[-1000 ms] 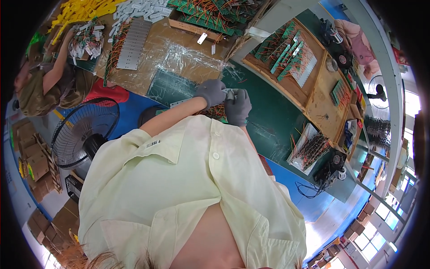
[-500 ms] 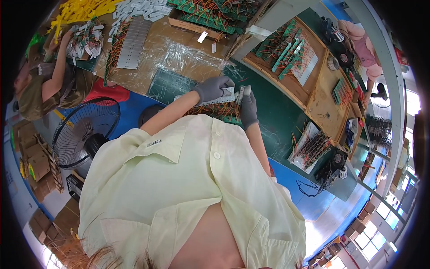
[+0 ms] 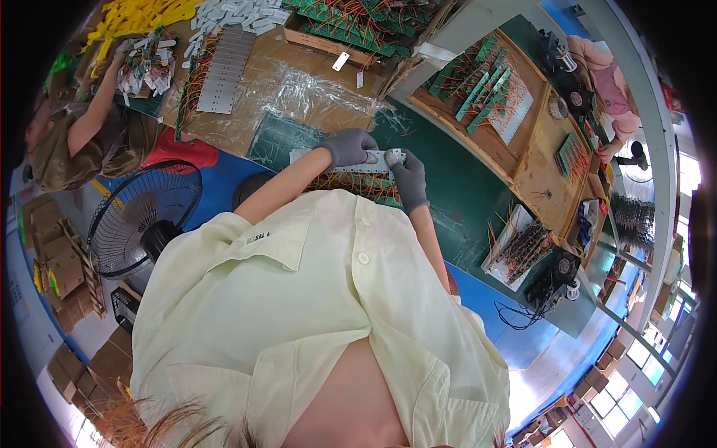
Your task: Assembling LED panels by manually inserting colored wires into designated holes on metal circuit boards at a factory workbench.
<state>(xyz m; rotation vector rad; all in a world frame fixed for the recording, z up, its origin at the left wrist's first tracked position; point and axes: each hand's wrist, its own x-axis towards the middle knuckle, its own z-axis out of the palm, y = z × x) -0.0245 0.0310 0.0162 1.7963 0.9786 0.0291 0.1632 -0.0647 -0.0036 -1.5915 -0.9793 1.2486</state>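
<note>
In front of my chest lies a pale, hole-punched strip, with green circuit boards carrying orange wires along its near side. My left hand, in a grey glove, has its fingers curled over the far edge, thumb pressed on the strip's face. Gloved the same way, my right hand pinches the strip's right end between thumb and fingertips. Part of the left stretch of the strip is hidden behind my left forearm.
A wooden tray holding wired green boards stands to the right. Another wired bundle lies at the right bench edge. Far left are pale plates, yellow parts and a co-worker's arm. A black fan stands at left.
My right hand has moved slightly left and closed in on the strip's right end; the end piece there, tilted and apart before, now lies in line. My left hand has barely shifted.
</note>
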